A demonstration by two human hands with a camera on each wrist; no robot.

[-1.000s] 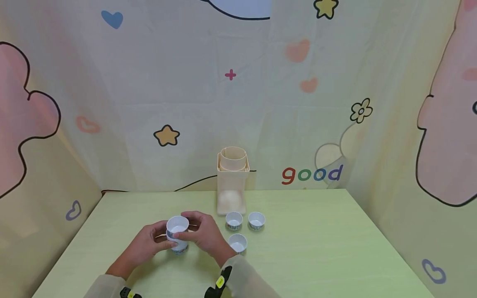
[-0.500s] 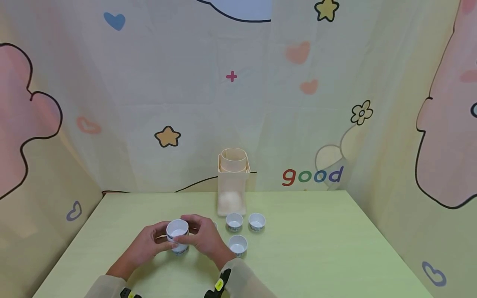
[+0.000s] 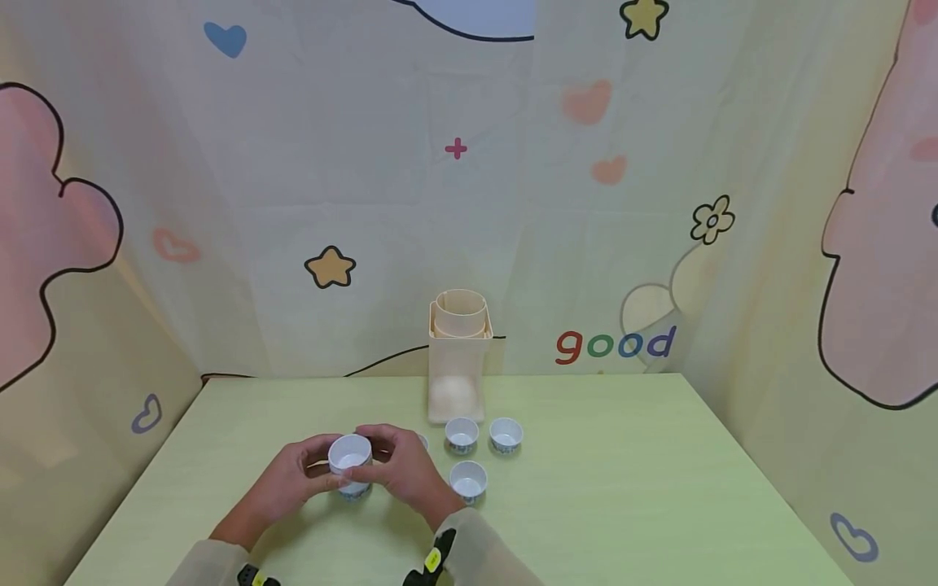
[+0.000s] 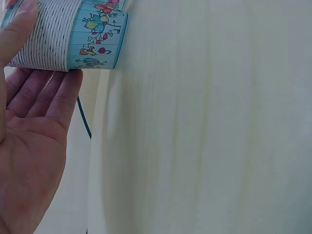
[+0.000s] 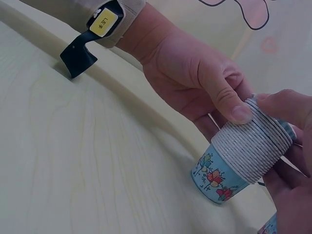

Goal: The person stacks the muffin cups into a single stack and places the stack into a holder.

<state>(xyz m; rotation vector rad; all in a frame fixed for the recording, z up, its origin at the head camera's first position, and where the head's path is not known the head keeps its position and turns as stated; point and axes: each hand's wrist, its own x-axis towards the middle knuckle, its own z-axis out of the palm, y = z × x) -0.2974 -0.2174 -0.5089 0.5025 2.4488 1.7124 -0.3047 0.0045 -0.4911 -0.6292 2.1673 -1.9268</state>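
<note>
A stack of nested paper cups stands upright between my two hands, over the left part of the table. Blue sides with printed flowers and birds show on its lowest cup, under many packed white rims. My left hand grips the stack from the left, thumb across the rims in the right wrist view. From the other side my right hand holds the upper part, thumb in front and fingers behind. Separate paper cups stand close by on the right: one beside my right wrist, two further back.
A cream upright box with a round tube in its top stands at the table's back, against the printed cloth wall. Another cup is mostly hidden behind my right hand. The pale wooden table extends to the right.
My right hand and the stack's top rim have come down slightly. The blue band that showed below the top cup is now mostly out of sight. My left hand has hardly moved.
</note>
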